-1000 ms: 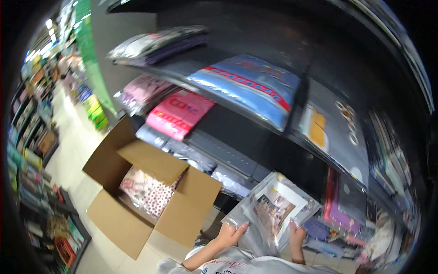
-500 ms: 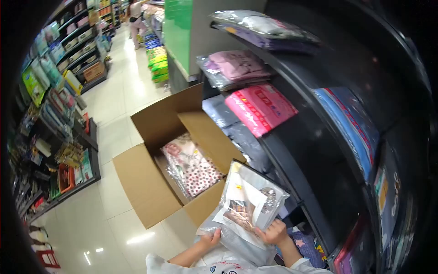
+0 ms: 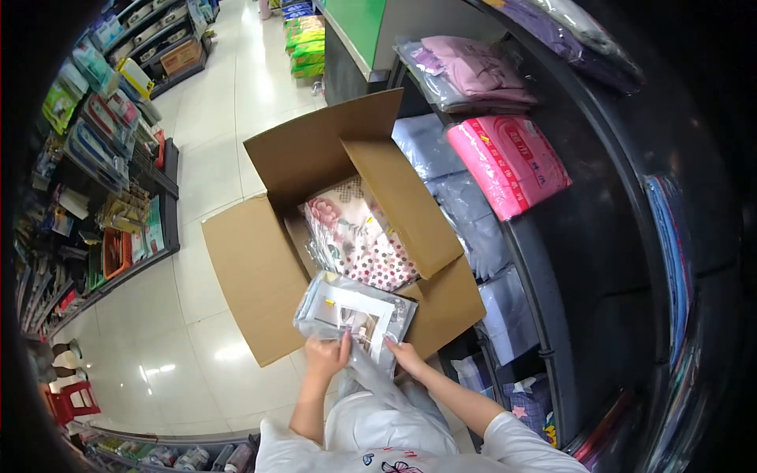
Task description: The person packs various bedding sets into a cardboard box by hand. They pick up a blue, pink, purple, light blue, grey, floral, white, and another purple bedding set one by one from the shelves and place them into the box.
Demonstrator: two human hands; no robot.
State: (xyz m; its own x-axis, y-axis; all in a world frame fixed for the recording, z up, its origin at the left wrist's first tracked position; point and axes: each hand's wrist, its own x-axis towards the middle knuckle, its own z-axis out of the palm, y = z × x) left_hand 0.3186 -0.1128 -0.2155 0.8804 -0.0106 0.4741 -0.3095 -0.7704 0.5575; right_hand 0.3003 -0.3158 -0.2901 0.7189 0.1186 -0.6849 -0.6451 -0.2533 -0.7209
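Observation:
A flat grey package in a clear plastic bag [image 3: 359, 309], with a picture card showing through, is held between my two hands at the near edge of the carton. My left hand [image 3: 327, 352] is closed on the bag's left lower side, bunching the loose plastic. On the lower right side my right hand [image 3: 404, 356] pinches the package. Just beyond it stands an open cardboard box [image 3: 254, 276] with its flaps spread. Inside lies a bagged pink floral and dotted textile [image 3: 359, 229], partly covered by a flap.
Dark shelves [image 3: 552, 315] rise close on my right, with a pink package [image 3: 509, 165], folded pink clothing [image 3: 473, 71] and bagged blue textiles [image 3: 465, 213]. Stocked racks [image 3: 118, 205] line the left of the tiled aisle [image 3: 197, 315]. A red stool [image 3: 72, 400] stands at lower left.
The package has moved left and forward, from beside the shelf to over the box's near edge. Both hands moved with it and still hold it. The view has shifted too.

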